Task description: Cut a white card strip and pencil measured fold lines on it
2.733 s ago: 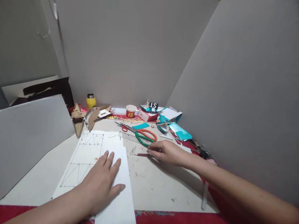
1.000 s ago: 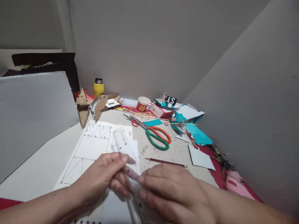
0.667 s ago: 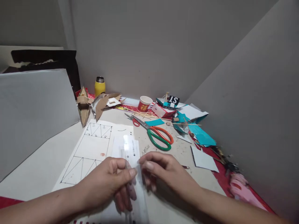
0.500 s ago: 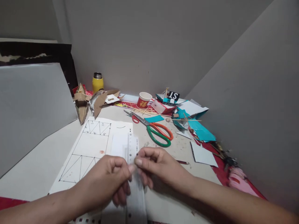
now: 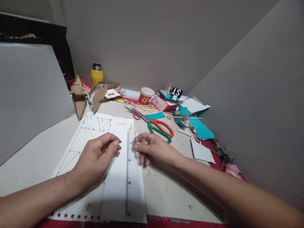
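A clear plastic ruler [image 5: 129, 190] lies lengthwise on a white paper strip [image 5: 114, 196], which rests on a larger sheet with inked lines and triangles [image 5: 95, 125]. My right hand [image 5: 152, 147] is closed, thumb and index finger pinching the ruler's right edge near its far end. To the left of the ruler, my left hand [image 5: 97, 155] hovers or rests over the drawn sheet; I cannot tell which. Its fingers are curled in with the thumb against them, and nothing shows in them. It covers part of the lower drawing.
Beyond my hands lie scissors [image 5: 163, 126] with orange and green handles, a teal paper piece [image 5: 155, 116] and thin wooden sticks. A red cup [image 5: 146, 96], a yellow bottle [image 5: 97, 75] and cardboard models stand along the back. A grey-white board [image 5: 30, 95] leans at left.
My left hand has moved left, away from the ruler and my right hand. The ruler and strip show more fully. The view has tilted slightly downward.
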`<state>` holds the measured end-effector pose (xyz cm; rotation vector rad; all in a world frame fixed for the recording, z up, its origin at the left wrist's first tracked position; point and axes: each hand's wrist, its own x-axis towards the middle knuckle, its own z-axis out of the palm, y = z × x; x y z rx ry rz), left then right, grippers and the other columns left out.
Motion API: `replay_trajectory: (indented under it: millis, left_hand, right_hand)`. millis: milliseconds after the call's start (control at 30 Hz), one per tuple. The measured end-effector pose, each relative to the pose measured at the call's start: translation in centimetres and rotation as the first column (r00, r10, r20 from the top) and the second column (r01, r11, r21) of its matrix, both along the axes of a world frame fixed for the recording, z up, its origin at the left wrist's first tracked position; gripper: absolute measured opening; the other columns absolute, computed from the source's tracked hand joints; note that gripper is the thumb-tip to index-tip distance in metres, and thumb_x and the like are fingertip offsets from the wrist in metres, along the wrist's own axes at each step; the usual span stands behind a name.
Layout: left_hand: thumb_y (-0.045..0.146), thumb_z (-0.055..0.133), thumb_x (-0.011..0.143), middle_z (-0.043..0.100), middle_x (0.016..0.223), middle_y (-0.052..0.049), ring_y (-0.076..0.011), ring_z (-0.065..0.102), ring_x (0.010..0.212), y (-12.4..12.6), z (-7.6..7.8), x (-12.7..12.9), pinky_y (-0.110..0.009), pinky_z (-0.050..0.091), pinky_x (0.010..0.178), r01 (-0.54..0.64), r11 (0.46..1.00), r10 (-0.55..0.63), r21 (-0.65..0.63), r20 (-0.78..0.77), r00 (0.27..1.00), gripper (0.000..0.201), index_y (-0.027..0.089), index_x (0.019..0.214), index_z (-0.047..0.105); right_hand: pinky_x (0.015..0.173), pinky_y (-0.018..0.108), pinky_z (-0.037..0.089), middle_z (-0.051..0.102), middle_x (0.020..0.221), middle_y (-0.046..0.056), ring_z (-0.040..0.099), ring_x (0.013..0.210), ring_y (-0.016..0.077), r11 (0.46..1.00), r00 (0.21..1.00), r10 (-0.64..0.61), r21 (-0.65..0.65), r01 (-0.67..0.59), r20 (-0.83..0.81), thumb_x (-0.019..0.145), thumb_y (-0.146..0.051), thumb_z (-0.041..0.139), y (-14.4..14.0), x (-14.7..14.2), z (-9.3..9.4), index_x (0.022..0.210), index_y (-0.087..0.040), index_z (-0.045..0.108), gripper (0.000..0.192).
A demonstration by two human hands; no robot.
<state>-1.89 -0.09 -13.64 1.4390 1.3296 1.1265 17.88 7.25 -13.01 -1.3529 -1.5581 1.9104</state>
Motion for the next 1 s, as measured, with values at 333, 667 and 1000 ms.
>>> replay_trajectory:
  millis: [333,667,1000]
  left_hand:
    - [0.029,0.053,0.092,0.067,0.077,0.001,-0.0152,0.06,0.072,0.3,-0.8,0.1,-0.029,0.046,0.067,0.062,0.998,-0.062,-0.002,-0.137,0.989,0.014,0.021,0.092,0.065]
    - [0.025,0.055,0.089,0.069,0.077,0.0,-0.0149,0.059,0.071,0.5,-0.5,0.2,-0.029,0.045,0.066,0.069,0.998,-0.066,0.008,-0.236,0.97,0.012,0.02,0.089,0.066]
    - [0.025,0.055,0.089,0.07,0.08,0.0,-0.0155,0.062,0.073,0.5,-0.5,0.1,-0.029,0.046,0.066,0.087,0.996,-0.087,-0.009,-0.215,0.973,0.013,0.019,0.092,0.067]
  right_hand:
    - [0.033,0.016,0.045,0.062,0.051,-0.005,0.06,0.04,0.0115,1.0,0.999,-0.027,-0.007,0.027,0.045,0.079,-0.017,0.066,-1.1,-0.2,0.4,0.088,-0.019,0.047,0.021]
    - [0.032,0.016,0.045,0.059,0.05,-0.007,0.059,0.039,0.0116,0.994,0.991,-0.089,0.069,0.082,0.102,0.083,-0.011,0.064,-1.6,-0.4,0.3,0.104,-0.017,0.048,0.027]
    - [0.035,0.019,0.048,0.06,0.054,-0.008,0.062,0.042,0.0141,0.986,0.99,-0.116,0.133,0.104,0.086,0.083,-0.008,0.066,-2.1,-0.2,0.2,0.151,-0.026,0.021,0.083]
